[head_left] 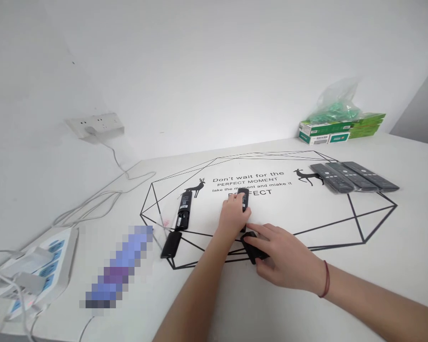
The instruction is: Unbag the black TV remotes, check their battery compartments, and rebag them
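My left hand (232, 213) grips a black remote control (245, 194) that lies back side up on the table, hiding much of it. Just below, my right hand (287, 256) has its thumb and fingers around a black battery cover (250, 248), near the lower end of that remote. To the left lies a second remote control (185, 204), its battery compartment (182, 221) uncovered. Another black battery cover (171, 244) rests apart from it, closer to me. Whether batteries sit in the remote under my left hand is hidden.
Three wrapped remote controls (355, 176) lie at the right. Green and white boxes (324, 133) with a clear plastic bag (338, 104) on top stand by the wall. At the left are a power strip (62, 261), loose cables (89, 213) and a blurred-out object (119, 266).
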Available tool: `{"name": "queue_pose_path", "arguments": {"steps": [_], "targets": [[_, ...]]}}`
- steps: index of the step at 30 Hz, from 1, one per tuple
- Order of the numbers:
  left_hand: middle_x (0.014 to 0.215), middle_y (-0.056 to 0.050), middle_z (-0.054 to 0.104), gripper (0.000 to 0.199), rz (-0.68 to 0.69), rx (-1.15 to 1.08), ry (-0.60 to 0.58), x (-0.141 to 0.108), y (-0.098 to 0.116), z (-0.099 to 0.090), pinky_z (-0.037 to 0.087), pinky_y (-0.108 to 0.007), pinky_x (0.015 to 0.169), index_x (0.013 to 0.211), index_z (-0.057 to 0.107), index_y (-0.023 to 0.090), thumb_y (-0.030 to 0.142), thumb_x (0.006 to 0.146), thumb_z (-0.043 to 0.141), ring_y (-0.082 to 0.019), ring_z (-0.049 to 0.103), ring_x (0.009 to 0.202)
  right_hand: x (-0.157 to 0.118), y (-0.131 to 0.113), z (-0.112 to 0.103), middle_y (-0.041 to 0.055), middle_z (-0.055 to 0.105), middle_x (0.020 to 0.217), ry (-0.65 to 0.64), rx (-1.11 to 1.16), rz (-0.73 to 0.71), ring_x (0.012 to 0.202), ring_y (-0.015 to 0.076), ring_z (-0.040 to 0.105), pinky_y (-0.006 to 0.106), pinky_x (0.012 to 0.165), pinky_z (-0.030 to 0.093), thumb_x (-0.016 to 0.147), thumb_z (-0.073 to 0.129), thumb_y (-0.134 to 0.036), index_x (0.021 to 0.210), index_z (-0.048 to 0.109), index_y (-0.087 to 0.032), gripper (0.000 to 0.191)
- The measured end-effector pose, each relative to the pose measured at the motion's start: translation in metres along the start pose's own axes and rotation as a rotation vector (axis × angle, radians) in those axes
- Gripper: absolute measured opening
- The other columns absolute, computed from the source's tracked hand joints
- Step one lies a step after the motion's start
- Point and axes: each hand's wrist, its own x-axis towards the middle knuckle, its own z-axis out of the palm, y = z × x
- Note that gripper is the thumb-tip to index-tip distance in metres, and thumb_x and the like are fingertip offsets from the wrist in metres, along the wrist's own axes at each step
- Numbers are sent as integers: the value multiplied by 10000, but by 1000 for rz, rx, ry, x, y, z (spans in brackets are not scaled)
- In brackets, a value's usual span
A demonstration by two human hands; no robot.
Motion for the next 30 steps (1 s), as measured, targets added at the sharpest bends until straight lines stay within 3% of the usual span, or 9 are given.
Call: {"name": "queue_pose_path", "arguments": {"steps": [5, 7, 11, 14, 16, 19, 21, 25, 30], "targets": [[1174, -231, 554, 523, -247, 98, -167, 22, 8, -8, 455, -396, 842, 1092, 594, 74, 495, 851, 399, -346, 571, 1061, 6, 13, -6, 105, 629, 1011, -43, -123, 160, 860, 277, 578, 402, 693, 476, 788, 621, -408, 986, 645, -207, 283], [1183, -245, 538, 467, -273, 113, -218, 21, 12, -11, 464, -400, 801, 1025, 605, 80, 466, 829, 429, -367, 573, 1057, 6, 18, -6, 109, 629, 942, -40, -173, 234, 842, 284, 574, 402, 686, 470, 779, 644, -419, 1015, 623, -191, 330], [1088, -200, 602, 385, -254, -32, -180, 14, 12, -10, 464, -391, 768, 1100, 509, 112, 344, 794, 487, -332, 609, 985, 5, 25, -8, 122, 622, 885, -23, -229, 356, 817, 285, 561, 393, 701, 454, 807, 606, -361, 1022, 613, -162, 294], [913, -93, 651, 355, -304, -306, -138, 10, 10, -8, 477, -355, 720, 1080, 459, 185, 362, 784, 543, -259, 639, 849, 5, 27, -13, 115, 624, 911, -43, -184, 379, 805, 255, 556, 360, 716, 443, 811, 541, -198, 998, 628, -167, 208], [893, -61, 636, 311, -402, -664, -57, 9, 12, -8, 493, -340, 709, 1016, 453, 217, 394, 790, 574, -225, 640, 822, 6, 27, -17, 97, 630, 918, -62, -115, 374, 805, 229, 559, 331, 732, 435, 789, 500, -103, 986, 634, -169, 247], [931, -44, 619, 315, -565, -1314, 36, 8, 20, -6, 527, -343, 693, 1027, 406, 253, 408, 818, 584, -192, 662, 774, 6, 25, -21, 100, 639, 920, -91, -85, 381, 819, 236, 563, 338, 757, 427, 811, 520, -148, 982, 643, -162, 211], [924, -35, 628, 333, -615, -1595, 66, 10, 25, -3, 541, -354, 687, 1081, 373, 280, 407, 843, 569, -181, 673, 727, 5, 25, -22, 104, 647, 913, -105, -88, 377, 826, 247, 569, 348, 762, 421, 834, 527, -189, 992, 648, -168, 199], [812, -34, 626, 358, -691, -1822, 82, 15, 24, 4, 545, -331, 634, 1048, 458, 225, 541, 884, 426, -154, 636, 608, 6, 31, -23, 66, 669, 832, -56, 2, 388, 793, 228, 592, 313, 707, 420, 808, 535, -152, 951, 653, -190, 190], [809, -76, 635, 553, -714, -1981, 50, 12, 31, 3, 549, -302, 651, 867, 581, 144, 620, 888, 300, -167, 637, 684, 8, 35, -26, 47, 670, 852, 228, 93, 390, 797, 222, 586, 312, 686, 442, 809, 573, -229, 1012, 614, -199, 209]]}}
